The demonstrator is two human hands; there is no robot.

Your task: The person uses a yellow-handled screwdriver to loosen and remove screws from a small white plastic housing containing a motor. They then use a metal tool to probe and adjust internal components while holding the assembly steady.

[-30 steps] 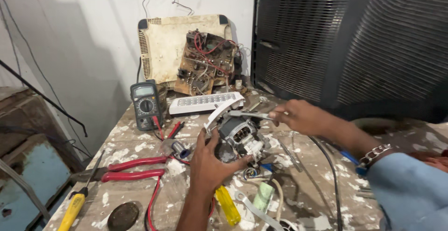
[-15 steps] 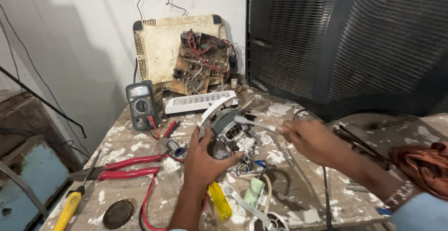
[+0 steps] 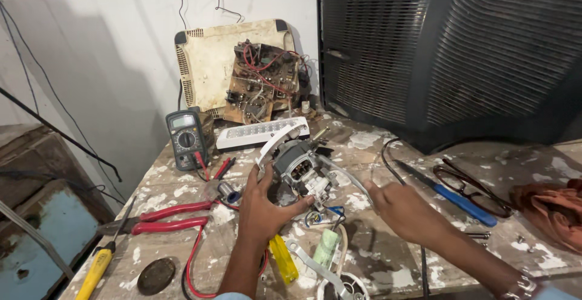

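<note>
My left hand (image 3: 264, 212) grips a small grey electric motor (image 3: 297, 166) from its near left side, thumb across the front. The motor rests on the paint-spattered workbench (image 3: 376, 257), with a white curved bracket (image 3: 276, 142) arching over it. A pale lead (image 3: 345, 176) runs from the motor to my right hand (image 3: 406, 212). That hand lies to the right of the motor, its fingers closed around the end of the lead.
A multimeter (image 3: 185, 136), red-handled pliers (image 3: 170, 218) and a yellow screwdriver (image 3: 97, 270) lie left. A yellow tool handle (image 3: 284, 257) lies near me. A blue screwdriver (image 3: 451, 194), glasses (image 3: 473, 185) and an orange cloth (image 3: 555, 209) lie right. A circuit board (image 3: 260, 82) and dark television back (image 3: 454, 51) stand behind.
My right hand has come down from the motor's far right side to a spot nearer me on its right. My left hand has stayed on the motor.
</note>
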